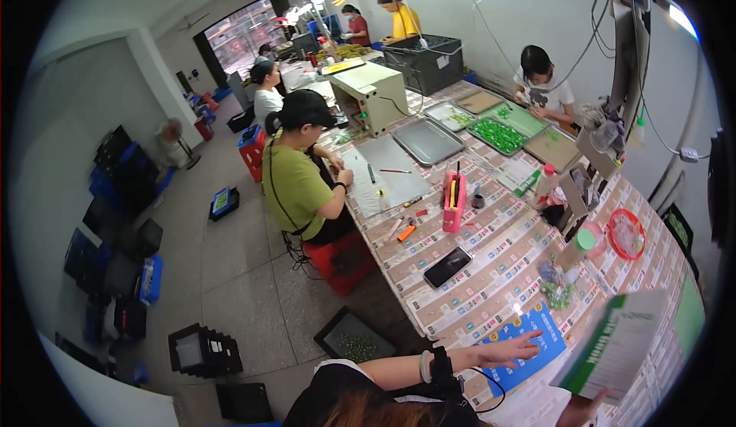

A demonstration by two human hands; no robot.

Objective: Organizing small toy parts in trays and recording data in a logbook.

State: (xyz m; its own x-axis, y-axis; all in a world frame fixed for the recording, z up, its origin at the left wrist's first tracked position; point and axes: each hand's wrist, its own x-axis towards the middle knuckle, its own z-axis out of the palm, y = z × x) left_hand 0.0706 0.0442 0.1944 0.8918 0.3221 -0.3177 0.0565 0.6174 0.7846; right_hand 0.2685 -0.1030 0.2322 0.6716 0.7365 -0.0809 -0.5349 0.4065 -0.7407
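Observation:
My left hand (512, 350) reaches over a blue printed sheet (547, 323) on the table, fingers apart and holding nothing. I cannot tell whether its fingertips touch the sheet. A bracelet and a black strap circle that wrist. At the lower right, my right hand (589, 408) grips the lower edge of a green-and-white notepad (617, 344), which is tilted up off the table. Part of that hand is cut off or lies behind the pad. A small clear bag of green pieces (558, 295) lies beyond the blue sheet.
On the patterned table (491, 274) lie a black phone (448, 267), a pink holder (455, 203), a capped jar (576, 249) and a red round basket (626, 234). Trays of green pieces (497, 135) stand farther back. A co-worker in green (299, 182) sits at the left edge.

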